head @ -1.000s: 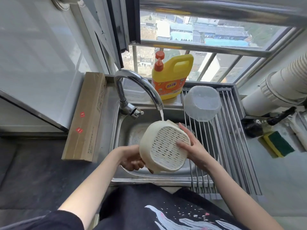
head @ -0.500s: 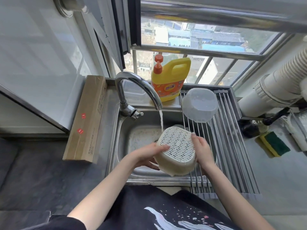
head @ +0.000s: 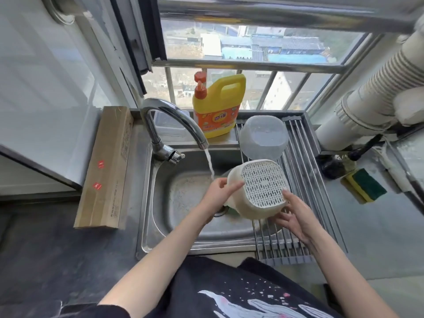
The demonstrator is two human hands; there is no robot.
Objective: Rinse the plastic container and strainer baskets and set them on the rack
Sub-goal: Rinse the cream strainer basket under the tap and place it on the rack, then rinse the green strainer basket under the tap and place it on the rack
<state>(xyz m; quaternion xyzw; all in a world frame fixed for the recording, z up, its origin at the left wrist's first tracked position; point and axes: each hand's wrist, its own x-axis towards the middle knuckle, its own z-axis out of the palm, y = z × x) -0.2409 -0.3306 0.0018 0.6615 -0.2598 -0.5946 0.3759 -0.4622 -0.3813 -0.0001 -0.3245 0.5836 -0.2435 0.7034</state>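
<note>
Strainer basket (head: 261, 188), bottom up, held over the sink's (head: 160, 226) right edge: left hand (head: 221, 191) grips its side, right hand's (head: 296, 220) spread fingers support it.

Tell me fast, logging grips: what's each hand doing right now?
Left hand: holding the strainer basket by its left side.
Right hand: open, fingers supporting the basket's lower right edge.
</note>
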